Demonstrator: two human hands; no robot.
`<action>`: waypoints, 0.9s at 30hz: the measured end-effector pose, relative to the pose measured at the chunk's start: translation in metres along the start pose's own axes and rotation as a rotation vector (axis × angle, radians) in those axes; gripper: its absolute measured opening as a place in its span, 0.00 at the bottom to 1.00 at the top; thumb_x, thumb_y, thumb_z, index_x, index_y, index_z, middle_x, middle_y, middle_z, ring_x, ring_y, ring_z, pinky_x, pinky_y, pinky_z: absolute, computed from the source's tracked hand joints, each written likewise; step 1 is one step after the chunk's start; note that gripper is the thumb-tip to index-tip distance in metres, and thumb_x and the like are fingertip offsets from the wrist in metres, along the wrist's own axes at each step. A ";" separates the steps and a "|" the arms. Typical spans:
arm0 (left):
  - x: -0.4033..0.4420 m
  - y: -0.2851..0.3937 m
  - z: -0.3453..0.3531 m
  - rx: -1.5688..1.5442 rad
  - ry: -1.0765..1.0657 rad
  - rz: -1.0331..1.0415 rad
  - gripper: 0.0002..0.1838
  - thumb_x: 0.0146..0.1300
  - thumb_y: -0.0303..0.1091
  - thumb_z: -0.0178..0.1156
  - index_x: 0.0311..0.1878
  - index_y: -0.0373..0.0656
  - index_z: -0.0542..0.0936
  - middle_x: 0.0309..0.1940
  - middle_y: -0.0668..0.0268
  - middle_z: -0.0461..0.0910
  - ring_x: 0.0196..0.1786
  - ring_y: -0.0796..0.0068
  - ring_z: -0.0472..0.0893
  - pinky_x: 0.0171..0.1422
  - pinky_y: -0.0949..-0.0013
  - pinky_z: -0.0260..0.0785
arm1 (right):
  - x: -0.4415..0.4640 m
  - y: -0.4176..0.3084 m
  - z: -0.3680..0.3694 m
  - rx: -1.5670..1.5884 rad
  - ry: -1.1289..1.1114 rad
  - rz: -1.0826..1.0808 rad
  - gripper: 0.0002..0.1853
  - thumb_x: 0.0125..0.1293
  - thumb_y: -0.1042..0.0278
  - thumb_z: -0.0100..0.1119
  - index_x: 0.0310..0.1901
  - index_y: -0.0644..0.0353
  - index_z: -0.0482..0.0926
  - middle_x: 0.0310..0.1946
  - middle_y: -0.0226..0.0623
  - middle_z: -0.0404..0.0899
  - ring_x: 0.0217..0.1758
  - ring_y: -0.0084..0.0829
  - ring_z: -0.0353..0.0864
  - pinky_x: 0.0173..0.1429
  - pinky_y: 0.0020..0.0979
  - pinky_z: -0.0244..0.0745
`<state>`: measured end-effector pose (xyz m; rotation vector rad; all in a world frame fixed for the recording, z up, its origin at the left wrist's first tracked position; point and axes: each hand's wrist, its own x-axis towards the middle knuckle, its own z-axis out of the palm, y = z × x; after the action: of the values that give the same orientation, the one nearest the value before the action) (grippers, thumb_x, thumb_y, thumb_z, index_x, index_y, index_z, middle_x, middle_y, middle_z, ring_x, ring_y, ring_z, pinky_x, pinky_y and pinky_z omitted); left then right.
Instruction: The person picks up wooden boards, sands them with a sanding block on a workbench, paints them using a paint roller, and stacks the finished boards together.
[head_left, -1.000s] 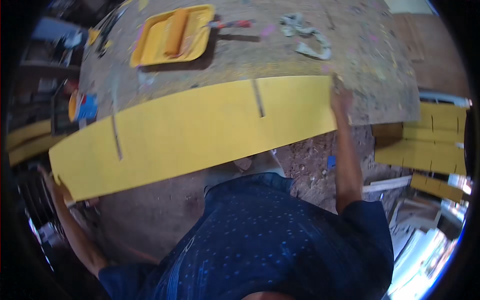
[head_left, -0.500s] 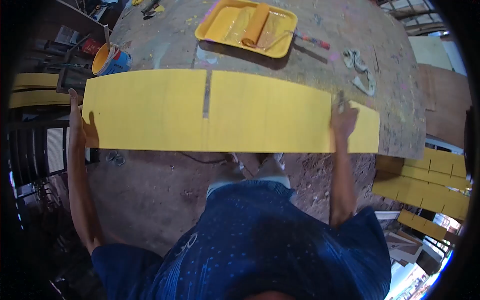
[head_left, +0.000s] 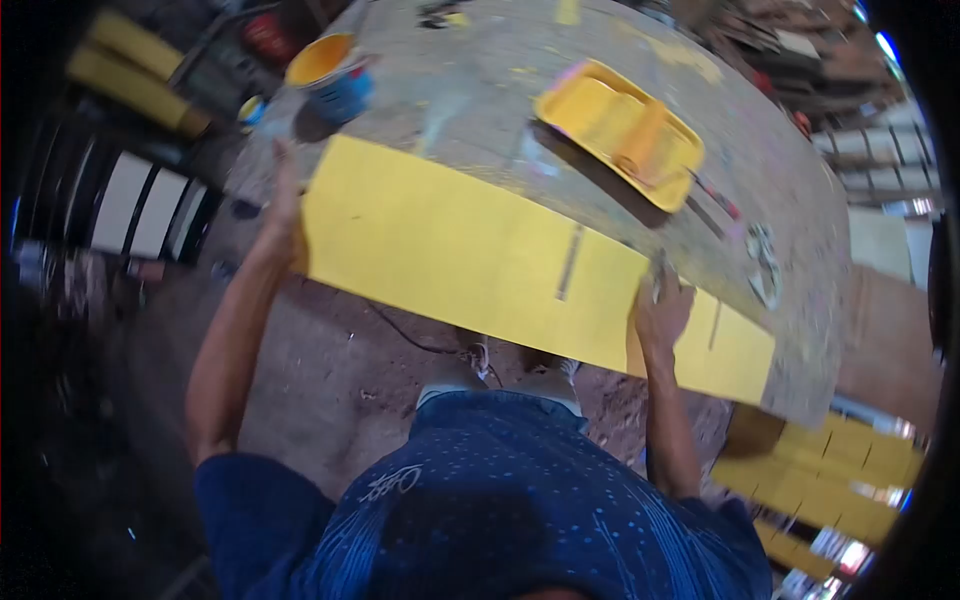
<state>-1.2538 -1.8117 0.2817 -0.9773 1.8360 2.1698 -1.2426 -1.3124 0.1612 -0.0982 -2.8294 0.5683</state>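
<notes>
A long yellow board, with narrow slots cut in it, lies slantwise along the near edge of the worktable. My left hand is at the board's left end, gripping its edge, with some fingers hidden or blurred. On the right part of the board, between two slots, rests my right hand. Its fingers are closed on a small greyish thing, too blurred to name. Beyond the board stands a yellow paint tray with an orange-yellow roller lying in it.
A blue paint bucket with yellow inside stands at the left of the worktable. A crumpled rag lies near the right side. More yellow slotted boards are at lower right. A dark cable runs along the floor.
The view has turned, so board, tray and bucket appear rotated and shifted. My right hand has moved left along the board, away from the right-hand slot. My left hand stays at the left end.
</notes>
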 end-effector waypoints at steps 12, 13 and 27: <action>0.008 0.025 -0.030 -0.174 -0.164 -0.046 0.73 0.39 0.95 0.28 0.47 0.20 0.78 0.34 0.56 0.81 0.35 0.72 0.82 0.42 0.68 0.80 | 0.042 -0.316 0.054 0.524 -0.076 -0.859 0.19 0.56 0.63 0.65 0.51 0.45 0.85 0.39 0.47 0.78 0.37 0.47 0.78 0.40 0.46 0.71; 0.009 0.025 -0.029 -0.169 -0.139 -0.039 0.72 0.41 0.95 0.28 0.47 0.20 0.78 0.34 0.55 0.81 0.36 0.71 0.83 0.43 0.68 0.80 | 0.034 -0.321 0.051 0.512 -0.125 -0.895 0.19 0.56 0.63 0.65 0.51 0.45 0.85 0.39 0.47 0.78 0.37 0.48 0.78 0.40 0.46 0.71; 0.051 0.037 -0.035 -0.203 -0.270 -0.244 0.67 0.52 0.87 0.42 0.66 0.21 0.63 0.64 0.42 0.70 0.66 0.51 0.70 0.72 0.54 0.63 | -0.047 -0.269 0.024 0.652 0.027 -0.588 0.24 0.56 0.63 0.57 0.57 0.58 0.79 0.58 0.50 0.75 0.56 0.45 0.76 0.56 0.47 0.71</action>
<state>-1.2984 -1.8682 0.2834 -0.8412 1.3269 2.2367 -1.2082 -1.5744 0.2335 0.7955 -2.3166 1.2542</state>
